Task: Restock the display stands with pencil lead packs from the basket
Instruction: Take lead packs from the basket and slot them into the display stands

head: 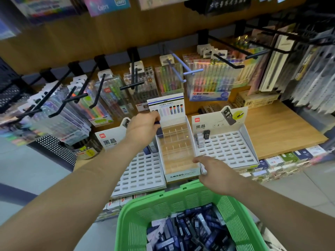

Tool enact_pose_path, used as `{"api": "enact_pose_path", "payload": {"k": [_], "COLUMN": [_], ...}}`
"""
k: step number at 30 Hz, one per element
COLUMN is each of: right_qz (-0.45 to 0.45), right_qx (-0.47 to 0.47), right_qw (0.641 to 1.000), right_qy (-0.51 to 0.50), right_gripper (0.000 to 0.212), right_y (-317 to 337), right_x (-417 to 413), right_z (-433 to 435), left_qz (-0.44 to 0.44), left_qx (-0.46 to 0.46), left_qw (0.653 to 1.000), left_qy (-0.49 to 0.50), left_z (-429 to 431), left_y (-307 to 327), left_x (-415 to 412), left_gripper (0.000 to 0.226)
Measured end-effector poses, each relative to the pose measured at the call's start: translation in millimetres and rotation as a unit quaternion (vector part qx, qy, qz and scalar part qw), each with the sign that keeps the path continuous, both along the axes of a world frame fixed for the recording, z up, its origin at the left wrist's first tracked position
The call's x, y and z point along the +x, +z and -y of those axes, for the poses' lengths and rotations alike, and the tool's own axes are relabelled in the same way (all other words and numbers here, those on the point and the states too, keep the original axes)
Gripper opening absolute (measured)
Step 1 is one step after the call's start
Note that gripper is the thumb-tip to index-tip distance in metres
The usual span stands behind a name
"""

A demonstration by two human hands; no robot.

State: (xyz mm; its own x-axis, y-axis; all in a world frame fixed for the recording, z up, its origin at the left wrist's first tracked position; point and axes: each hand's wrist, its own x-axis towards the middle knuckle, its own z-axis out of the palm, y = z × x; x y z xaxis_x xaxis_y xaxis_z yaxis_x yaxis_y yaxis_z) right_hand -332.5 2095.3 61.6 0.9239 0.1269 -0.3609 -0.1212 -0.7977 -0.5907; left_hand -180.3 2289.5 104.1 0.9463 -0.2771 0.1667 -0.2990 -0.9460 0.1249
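A green basket point(181, 200) at the bottom holds several dark blue and black lead packs point(190, 230). Three display stands sit on the wooden shelf: a white slotted stand on the left point(141, 174), a clear-celled MONO stand in the middle point(176, 147), and a white slotted stand on the right point(226, 151) with a few packs point(205, 136) at its back left. My left hand point(143, 126) pinches a dark blue pack point(159, 128) at the back left corner of the middle stand. My right hand point(215, 173) hovers by that stand's front right corner, fingers loosely curled, holding nothing.
Pen packs hang on black hooks point(101, 87) behind and above the stands. A black perforated holder point(54, 149) stands at the left. Small boxed goods point(282, 159) line the shelf's front edge on the right. Bare wooden shelf point(282, 131) lies to the right of the stands.
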Motion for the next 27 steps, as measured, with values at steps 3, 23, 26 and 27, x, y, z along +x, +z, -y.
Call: {"api": "enact_pose_path", "payload": {"k": [3, 23, 26, 27], "right_qz": [-0.009, -0.046, -0.135, -0.160], "right_qx": [-0.006, -0.102, -0.125, -0.142], "right_qw": [1.000, 0.991, 0.972, 0.964], "right_qy": [0.022, 0.077, 0.146, 0.158], "right_gripper": [0.060, 0.024, 0.029, 0.036], "right_y": [-5, -25, -57, -71], "right_x": [1, -6, -20, -26], "right_z": [-4, 26, 21, 20], "left_qz": [0.020, -0.169, -0.282, -0.310], "left_qx": [0.051, -0.118, -0.079, -0.057], "left_qw": [0.998, 0.978, 0.956, 0.949], "left_qy": [-0.037, -0.027, 0.019, 0.023], "left_z": [1, -36, -43, -44], "left_y": [-5, -124, -177, -195], "left_x": [3, -178, -210, -220], "left_gripper": [0.013, 0.018, 0.019, 0.020]}}
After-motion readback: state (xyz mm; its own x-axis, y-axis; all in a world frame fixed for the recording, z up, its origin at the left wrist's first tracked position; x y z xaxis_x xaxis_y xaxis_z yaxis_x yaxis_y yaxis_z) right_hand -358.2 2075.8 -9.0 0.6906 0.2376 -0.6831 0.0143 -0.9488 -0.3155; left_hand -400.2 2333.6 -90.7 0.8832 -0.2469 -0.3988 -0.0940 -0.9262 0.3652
